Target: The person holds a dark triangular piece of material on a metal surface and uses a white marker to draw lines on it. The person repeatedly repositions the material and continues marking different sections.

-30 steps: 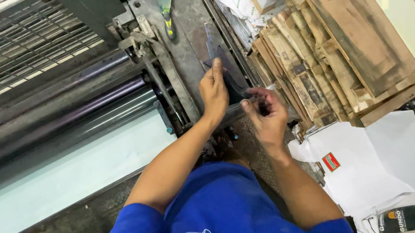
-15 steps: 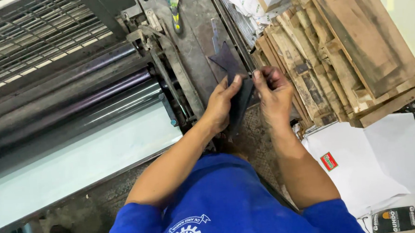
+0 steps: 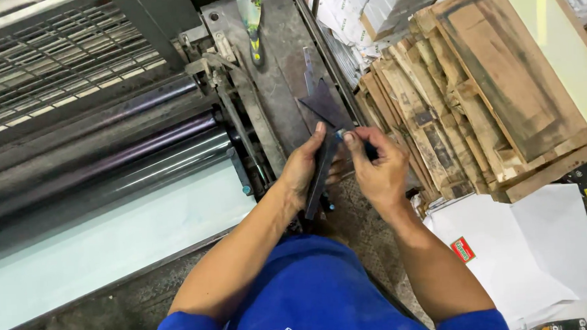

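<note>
A dark, flat strip (image 3: 319, 177) is held between both hands over the right end of a printing machine (image 3: 106, 161). Its long axis runs near-to-far, tilted a little: the near end drops below the left hand toward the person's blue shirt (image 3: 314, 298), and the far end rises toward a dark triangular blade (image 3: 325, 106) that points away, its tip aimed at the far side of the machine. Whether strip and triangle are one piece I cannot tell.

The left hand (image 3: 304, 168) is wrapped around the strip from the left, thumb raised along its far part. The right hand (image 3: 377, 167) is pinched closed at the strip's right edge, fingertips meeting just beside the left thumb; a small pale object sits at that pinch, too small to identify. The two hands are close together, nearly touching.

Left of the hands lie long dark rollers (image 3: 98, 148) running left to right, with a pale sheet surface (image 3: 110, 241) nearer and a metal grille (image 3: 47, 64) farther. A grey metal side plate (image 3: 274, 59) lies beyond the hands, with a green-handled scraper (image 3: 252, 23) resting on it. To the right stand stacked wooden pallets (image 3: 477, 88), well clear of the hands, with white boxes (image 3: 365, 7) beyond them. White paper sheets (image 3: 532, 253) lie on the floor at the near right.
</note>
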